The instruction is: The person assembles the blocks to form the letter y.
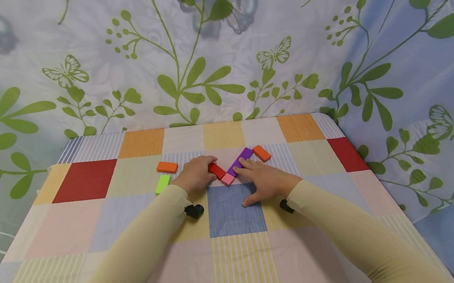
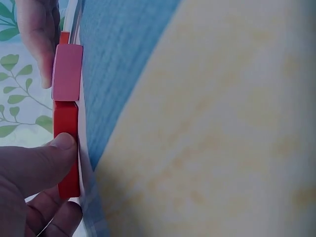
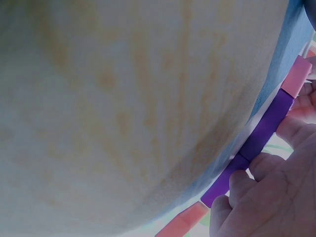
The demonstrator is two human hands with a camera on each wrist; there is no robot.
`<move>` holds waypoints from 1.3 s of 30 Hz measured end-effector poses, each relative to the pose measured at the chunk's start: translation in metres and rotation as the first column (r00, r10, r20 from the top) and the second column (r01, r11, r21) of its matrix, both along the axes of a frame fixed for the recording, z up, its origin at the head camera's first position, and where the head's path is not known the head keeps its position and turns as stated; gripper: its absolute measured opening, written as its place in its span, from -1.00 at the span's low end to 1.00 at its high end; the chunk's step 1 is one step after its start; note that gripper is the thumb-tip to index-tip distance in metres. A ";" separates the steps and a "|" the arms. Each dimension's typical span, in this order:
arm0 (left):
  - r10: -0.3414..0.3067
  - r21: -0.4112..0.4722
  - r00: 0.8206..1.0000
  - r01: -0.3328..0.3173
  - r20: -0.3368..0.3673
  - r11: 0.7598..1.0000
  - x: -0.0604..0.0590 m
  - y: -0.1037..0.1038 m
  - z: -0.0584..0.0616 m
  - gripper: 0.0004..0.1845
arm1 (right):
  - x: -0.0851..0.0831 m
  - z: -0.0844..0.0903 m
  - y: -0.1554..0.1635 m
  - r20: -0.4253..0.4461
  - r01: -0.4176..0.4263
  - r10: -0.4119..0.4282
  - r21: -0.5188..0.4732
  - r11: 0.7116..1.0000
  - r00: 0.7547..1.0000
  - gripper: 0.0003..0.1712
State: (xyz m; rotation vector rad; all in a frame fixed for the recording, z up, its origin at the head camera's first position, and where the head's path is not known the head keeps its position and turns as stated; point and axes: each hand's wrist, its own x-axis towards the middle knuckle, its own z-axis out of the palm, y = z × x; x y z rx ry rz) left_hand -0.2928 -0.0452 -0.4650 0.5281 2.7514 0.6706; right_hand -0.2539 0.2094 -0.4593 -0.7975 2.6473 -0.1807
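Left hand (image 1: 194, 174) grips red block (image 1: 216, 170), thumb on its edge. Right hand (image 1: 266, 180) lies flat, fingers straight, touching purple block (image 1: 239, 159). Pink block (image 1: 227, 179) sits between, touching both, forming V at worktop (image 1: 94, 231) centre. Risk: sideways nudge likely knocks pink block askew. 2 orange blocks (image 1: 167, 167) (image 1: 261, 153) and green block (image 1: 162, 184) near; open room toward person, edges well apart.

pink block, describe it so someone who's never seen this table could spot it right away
On the checkered tablecloth, look just beyond the blue square, between the left hand and right hand. There the red block and purple block slant together into a V. The pink block sits at its tip, the smallest and palest.
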 end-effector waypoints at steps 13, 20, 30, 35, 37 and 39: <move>0.004 0.003 0.999 -0.004 -0.037 1.000 0.002 -0.021 0.014 -0.33 | -0.001 -0.002 0.000 0.003 0.006 -0.006 0.010 1.000 1.000 0.33; 0.042 -0.040 0.993 -0.046 -0.109 0.998 -0.004 -0.056 0.016 -0.32 | 0.000 -0.001 0.000 0.009 0.009 -0.009 0.004 1.000 1.000 0.33; 0.193 -0.034 0.971 -0.200 -0.141 0.979 -0.007 -0.097 0.013 -0.31 | 0.000 -0.001 0.000 0.006 0.013 -0.013 0.008 1.000 1.000 0.33; 0.260 -0.039 0.959 -0.265 -0.112 0.963 -0.004 -0.109 0.013 -0.31 | 0.000 -0.002 0.000 0.009 0.016 -0.016 0.004 1.000 1.000 0.33; 0.281 -0.048 0.955 -0.287 -0.097 0.957 -0.002 -0.113 0.013 -0.29 | 0.000 -0.002 0.000 0.012 0.017 -0.017 0.000 1.000 1.000 0.33; 0.298 -0.055 0.951 -0.303 -0.087 0.951 -0.001 -0.115 0.012 -0.25 | -0.001 -0.002 0.000 0.013 0.018 -0.018 -0.002 1.000 1.000 0.33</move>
